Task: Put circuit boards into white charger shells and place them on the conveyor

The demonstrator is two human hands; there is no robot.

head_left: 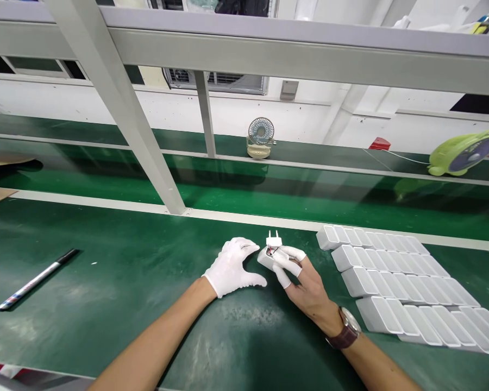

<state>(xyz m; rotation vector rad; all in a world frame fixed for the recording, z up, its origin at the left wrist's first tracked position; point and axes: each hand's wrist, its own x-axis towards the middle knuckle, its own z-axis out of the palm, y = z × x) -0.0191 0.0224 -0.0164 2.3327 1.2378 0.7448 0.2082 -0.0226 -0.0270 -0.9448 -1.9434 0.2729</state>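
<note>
My right hand [295,271], with white covers on several fingertips, grips a white plug adapter [268,257] just above the green mat. Its two-pin plug part [274,240] points away from me, and small wires show where that part meets the housing. In a white glove, my left hand [234,267] is close by on the left, thumb and fingers apart in a C shape. A gap separates it from the adapter, and nothing is in it.
Rows of white plastic housings [407,285] stand on the green work surface [118,260] to the right. A marker pen [38,279] lies at far left. A slanted metal post [126,114] rises behind. Beyond are a small fan [261,136] and a green fan [460,155].
</note>
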